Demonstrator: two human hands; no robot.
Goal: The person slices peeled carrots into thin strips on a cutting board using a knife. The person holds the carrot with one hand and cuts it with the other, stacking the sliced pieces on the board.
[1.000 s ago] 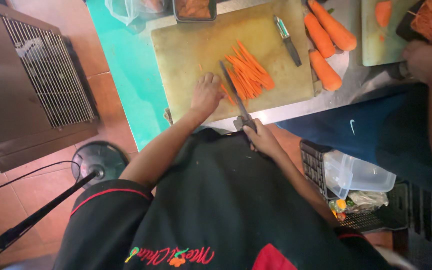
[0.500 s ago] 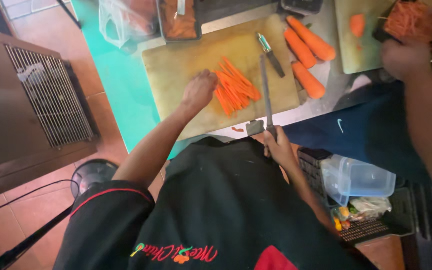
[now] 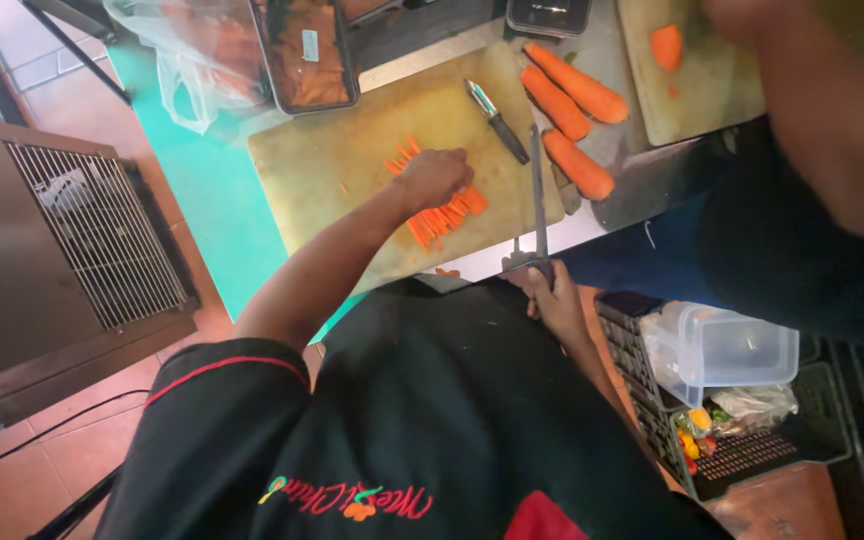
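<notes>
My left hand (image 3: 434,178) rests, fingers curled, on a pile of orange carrot sticks (image 3: 439,212) lying on a worn wooden cutting board (image 3: 332,170). My right hand (image 3: 555,296) grips the handle of a long knife (image 3: 537,190) near the board's front right corner, blade pointing away over the board's right side. A peeler with a dark handle (image 3: 497,122) lies on the board beyond my left hand. Three whole peeled carrots (image 3: 577,165) sit just right of the board.
Another person's arm (image 3: 832,110) reaches over a second cutting board (image 3: 712,70) with a carrot piece (image 3: 666,46) at the right. A metal tray (image 3: 304,55) and a plastic bag (image 3: 192,60) lie behind my board. A crate with a clear plastic container (image 3: 727,350) stands on the floor.
My left hand has slid onto the carrot sticks and gathers them. The knife has shifted right of the pile, its blade pointing away. The camera view has moved closer.
</notes>
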